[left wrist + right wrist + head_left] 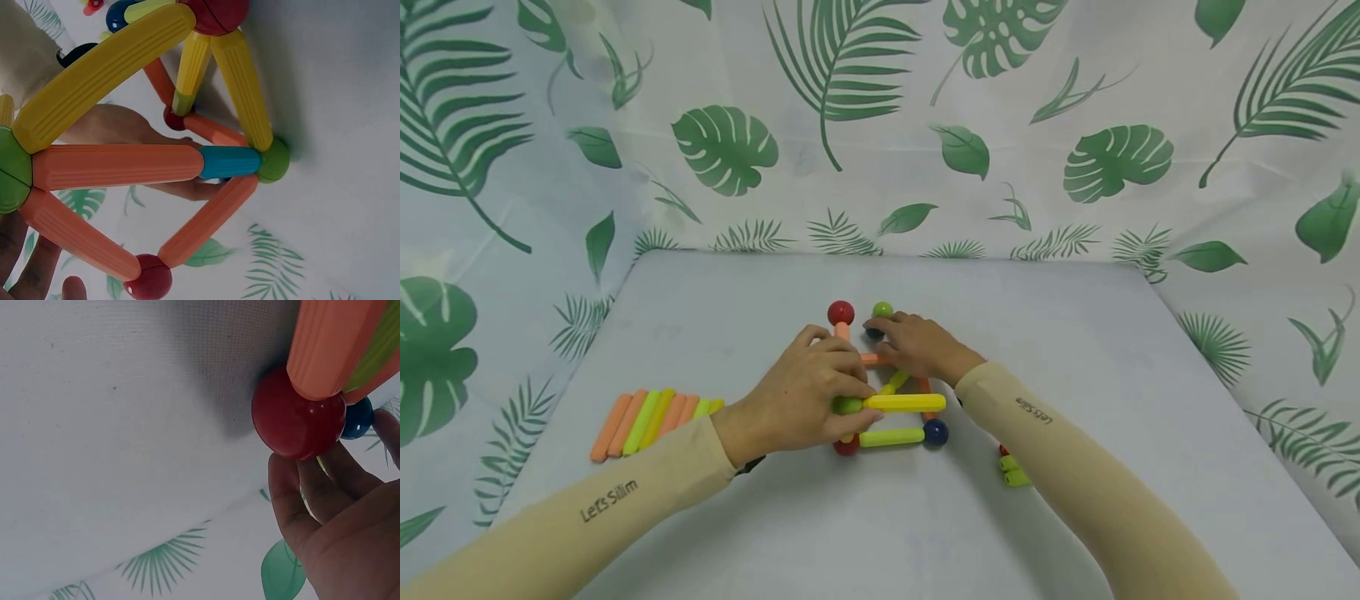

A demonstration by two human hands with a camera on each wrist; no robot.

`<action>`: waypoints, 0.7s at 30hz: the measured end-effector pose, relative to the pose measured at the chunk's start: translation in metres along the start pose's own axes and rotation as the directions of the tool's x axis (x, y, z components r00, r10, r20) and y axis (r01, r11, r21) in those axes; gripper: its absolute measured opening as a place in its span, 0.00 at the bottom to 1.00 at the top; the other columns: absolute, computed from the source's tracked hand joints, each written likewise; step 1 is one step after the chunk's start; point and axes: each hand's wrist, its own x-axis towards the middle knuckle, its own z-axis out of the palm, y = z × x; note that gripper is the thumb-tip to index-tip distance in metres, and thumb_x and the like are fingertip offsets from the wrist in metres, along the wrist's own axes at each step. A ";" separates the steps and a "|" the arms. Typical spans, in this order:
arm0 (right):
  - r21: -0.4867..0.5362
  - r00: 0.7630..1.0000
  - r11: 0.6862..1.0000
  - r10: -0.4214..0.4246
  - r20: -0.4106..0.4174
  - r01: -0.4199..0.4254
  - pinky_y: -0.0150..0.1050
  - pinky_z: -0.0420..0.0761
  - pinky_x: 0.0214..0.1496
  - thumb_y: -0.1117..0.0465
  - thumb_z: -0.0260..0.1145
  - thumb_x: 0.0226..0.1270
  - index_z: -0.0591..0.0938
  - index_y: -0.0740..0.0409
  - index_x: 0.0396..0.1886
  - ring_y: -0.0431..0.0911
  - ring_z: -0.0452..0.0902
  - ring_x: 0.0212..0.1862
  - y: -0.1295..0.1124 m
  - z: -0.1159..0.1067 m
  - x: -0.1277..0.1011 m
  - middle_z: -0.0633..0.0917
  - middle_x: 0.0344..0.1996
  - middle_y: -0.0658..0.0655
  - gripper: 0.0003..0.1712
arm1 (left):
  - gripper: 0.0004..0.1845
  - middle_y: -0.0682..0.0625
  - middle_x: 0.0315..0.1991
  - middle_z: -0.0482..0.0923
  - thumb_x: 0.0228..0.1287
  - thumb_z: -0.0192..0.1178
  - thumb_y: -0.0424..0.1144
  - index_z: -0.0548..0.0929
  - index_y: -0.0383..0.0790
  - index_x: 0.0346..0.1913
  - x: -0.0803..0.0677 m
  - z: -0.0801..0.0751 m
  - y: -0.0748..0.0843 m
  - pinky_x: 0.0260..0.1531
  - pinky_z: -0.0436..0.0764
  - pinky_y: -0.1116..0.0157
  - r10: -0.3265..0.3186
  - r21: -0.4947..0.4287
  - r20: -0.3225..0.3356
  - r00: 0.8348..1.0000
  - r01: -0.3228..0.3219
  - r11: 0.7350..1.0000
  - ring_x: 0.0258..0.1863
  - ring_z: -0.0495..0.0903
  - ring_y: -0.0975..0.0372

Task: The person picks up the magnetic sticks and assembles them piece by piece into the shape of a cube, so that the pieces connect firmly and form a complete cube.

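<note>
Gripping the near-left corner of a frame of ribbed plastic rods and glossy balls (887,392), the left hand (805,400) curls its fingers round a green ball (847,406) and the end of a yellow top rod (906,403). That rod's long axis runs left to right, away from the left hand towards the right forearm. The right hand (917,343) lies over the frame's far side, fingers bent near a green ball (882,309); whether they pinch anything I cannot tell. The frame sits mid-worktop (1075,350) between both hands, the left nearer. A red ball (841,312) tops the far-left corner. Spare orange and green rods (651,419) lie left, well apart.
</note>
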 end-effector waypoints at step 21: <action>-0.081 0.949 0.996 -0.055 -0.309 0.031 0.52 0.79 0.56 0.51 0.64 0.76 0.72 0.51 0.66 0.53 0.80 0.47 0.025 0.003 -0.024 0.81 0.49 0.59 0.24 | 0.08 0.60 0.31 0.81 0.59 0.73 0.50 0.93 0.50 0.32 -0.001 0.001 -0.001 0.55 0.69 0.51 -0.027 0.011 -0.009 1.000 0.027 1.000 0.42 0.77 0.63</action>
